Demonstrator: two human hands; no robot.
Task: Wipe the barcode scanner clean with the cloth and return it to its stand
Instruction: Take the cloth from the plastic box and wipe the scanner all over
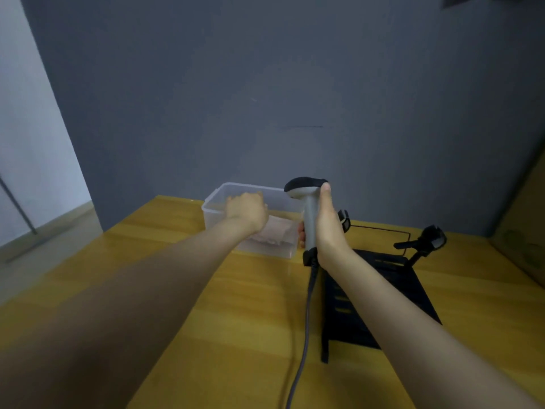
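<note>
My right hand [326,228] grips the grey handle of the barcode scanner [306,196], holding it upright above the table with its black head pointing left. Its grey cable [303,329] hangs down toward the near edge. My left hand [247,212] reaches into a clear plastic box [215,202] and rests on a pale pink cloth [277,234] lying inside; whether the fingers have closed on the cloth is hidden. The black scanner stand [430,240], with its holder on a thin neck, is empty at the right rear of the table.
The yellow wooden table [206,305] runs up to a dark grey wall. A black slotted rack [395,290] lies on the table under my right forearm. A brown cardboard box [528,225] stands at the right edge. Floor and a light wall show at the left.
</note>
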